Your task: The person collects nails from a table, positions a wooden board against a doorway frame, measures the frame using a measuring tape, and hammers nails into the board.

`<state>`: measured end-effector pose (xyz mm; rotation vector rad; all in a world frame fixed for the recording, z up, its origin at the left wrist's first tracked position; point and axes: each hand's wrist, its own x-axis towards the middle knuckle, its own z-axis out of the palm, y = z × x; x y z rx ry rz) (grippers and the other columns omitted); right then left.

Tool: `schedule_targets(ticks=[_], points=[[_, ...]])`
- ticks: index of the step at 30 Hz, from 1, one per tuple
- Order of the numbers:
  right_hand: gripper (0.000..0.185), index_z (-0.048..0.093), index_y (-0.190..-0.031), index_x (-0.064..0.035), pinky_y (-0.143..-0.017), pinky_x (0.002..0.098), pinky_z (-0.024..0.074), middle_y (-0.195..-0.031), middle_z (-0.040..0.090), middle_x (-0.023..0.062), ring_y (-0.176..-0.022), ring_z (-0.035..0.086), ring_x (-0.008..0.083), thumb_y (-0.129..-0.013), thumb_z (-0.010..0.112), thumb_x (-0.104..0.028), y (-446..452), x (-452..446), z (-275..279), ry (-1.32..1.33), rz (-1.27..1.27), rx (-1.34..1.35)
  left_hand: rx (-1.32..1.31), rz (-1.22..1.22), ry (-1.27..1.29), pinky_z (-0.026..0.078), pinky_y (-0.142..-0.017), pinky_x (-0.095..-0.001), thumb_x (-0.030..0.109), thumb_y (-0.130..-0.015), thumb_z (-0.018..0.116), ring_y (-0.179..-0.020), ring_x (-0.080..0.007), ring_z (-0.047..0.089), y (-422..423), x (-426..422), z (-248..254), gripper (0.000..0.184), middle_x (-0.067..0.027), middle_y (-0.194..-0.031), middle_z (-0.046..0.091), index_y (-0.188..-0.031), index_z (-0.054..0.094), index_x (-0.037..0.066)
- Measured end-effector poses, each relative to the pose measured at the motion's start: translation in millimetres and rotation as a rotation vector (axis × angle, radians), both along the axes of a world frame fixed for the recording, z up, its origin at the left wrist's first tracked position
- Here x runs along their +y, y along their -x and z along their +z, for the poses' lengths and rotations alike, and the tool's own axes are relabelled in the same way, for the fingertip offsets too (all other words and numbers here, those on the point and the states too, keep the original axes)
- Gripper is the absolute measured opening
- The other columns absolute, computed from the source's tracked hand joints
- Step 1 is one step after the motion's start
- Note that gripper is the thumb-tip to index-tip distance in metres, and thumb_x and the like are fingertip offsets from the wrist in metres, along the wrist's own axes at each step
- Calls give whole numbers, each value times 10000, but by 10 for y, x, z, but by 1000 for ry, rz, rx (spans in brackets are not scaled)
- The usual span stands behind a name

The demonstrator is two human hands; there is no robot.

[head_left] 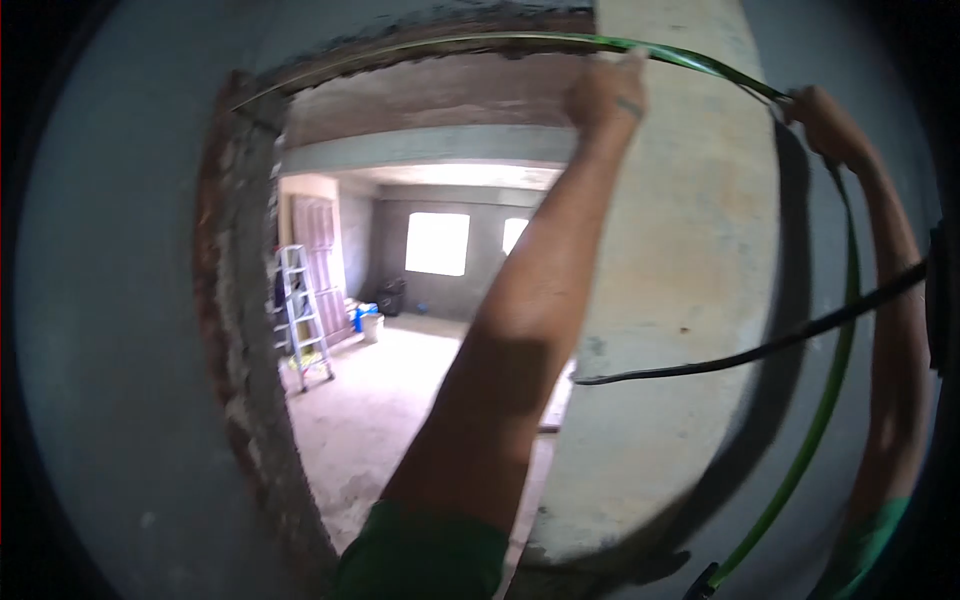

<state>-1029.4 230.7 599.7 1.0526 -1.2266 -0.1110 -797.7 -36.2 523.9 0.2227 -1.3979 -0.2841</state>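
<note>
A green measuring tape (700, 62) runs along the top of a rough doorway opening, its far end by the upper left corner. My left hand (608, 92) is raised at the opening's upper right corner, fingers closed on the tape against the wall. Farther right, my right hand (830, 125) grips the same tape. From there the tape hangs in a curve to a dark object at the bottom edge, likely its case (705, 582), only partly visible.
A black cable (740, 358) crosses in front of the pale wall panel (690, 250). Through the doorway stand a stepladder (302, 315), a wooden door (315, 255) and a white bucket (373, 327). The left jamb (240, 300) is broken and rough.
</note>
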Motion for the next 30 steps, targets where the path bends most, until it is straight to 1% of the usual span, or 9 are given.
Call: schedule_targets(ticks=[2, 3, 5, 6, 7, 9, 11, 15, 30], points=[[152, 691, -916, -13, -723, 371, 546, -873, 659, 132, -775, 659, 263, -821, 589, 46, -808, -94, -343, 272, 205, -857, 18, 17, -42, 498, -928, -509, 581, -947, 518, -1075, -423, 657, -58, 48, -53, 638, -269, -1086, 691, -1096, 665, -22], [152, 691, -916, -13, -723, 371, 546, -873, 659, 132, -775, 659, 263, -821, 589, 46, -846, -106, -360, 256, 214, -858, 20, -19, -50, 478, -962, -505, 604, -957, 468, -1115, -419, 637, -41, 48, -46, 670, -273, -1131, 676, -1117, 678, -12], [252, 664, -951, -18, -617, 357, 479, -787, 621, 131, -659, 584, 216, -1018, 492, -189, -809, -43, -368, 203, 163, -833, 22, -30, -42, 458, -992, -511, 559, -995, 393, -1151, -423, 616, -71, 111, -61, 652, -272, -1182, 661, -1141, 691, -2], [252, 664, -951, -18, -617, 357, 479, -787, 621, 131, -659, 584, 216, -1018, 492, -189, -590, -56, -283, 212, 154, -835, 17, -41, -38, 458, -992, -511, 559, -995, 393, -1151, -423, 616, -97, 100, -71, 652, -272, -1182, 661, -1141, 691, -2], [244, 668, -950, -20, -561, 350, 470, -800, 624, 123, -582, 557, 203, -1017, 488, -171, -182, -77, -120, 76, 212, -421, 7, -44, -50, 458, -992, -512, 549, -994, 391, -1152, -429, 613, -100, 86, -70, 649, -267, -1189, 659, -1139, 689, -9], [220, 674, -949, -20, -488, 340, 467, -837, 629, 111, -493, 537, 182, -999, 478, -105, 49, 21, -102, 21, 187, -225, -4, -73, -40, 457, -993, -512, 541, -987, 396, -1160, -439, 605, -3, 46, -10, 648, -259, -1203, 656, -1138, 686, -18], [200, 678, -947, -12, -485, 332, 496, -874, 632, 104, -502, 571, 176, -953, 478, -18, -422, -23, -261, 128, 116, -480, -22, -66, -41, 455, -995, -508, 565, -973, 410, -1179, -437, 595, -33, 67, 14, 673, -260, -1221, 647, -1157, 678, -24], [202, 678, -949, 2, -507, 315, 540, -868, 626, 94, -546, 623, 170, -869, 502, 60, -692, -4, -346, 147, 93, -566, -46, 60, -43, 454, -999, -497, 614, -963, 419, -1203, -424, 587, -79, 157, -38, 744, -276, -1256, 627, -1208, 649, -50], [173, 678, -960, 24, -521, 323, 551, -850, 635, 106, -546, 634, 182, -910, 513, 6, -619, -4, -324, 103, 142, -549, -33, 121, -23, 463, -979, -500, 647, -937, 469, -1154, -424, 612, -48, 116, -52, 767, -278, -1200, 649, -1157, 657, -64]])
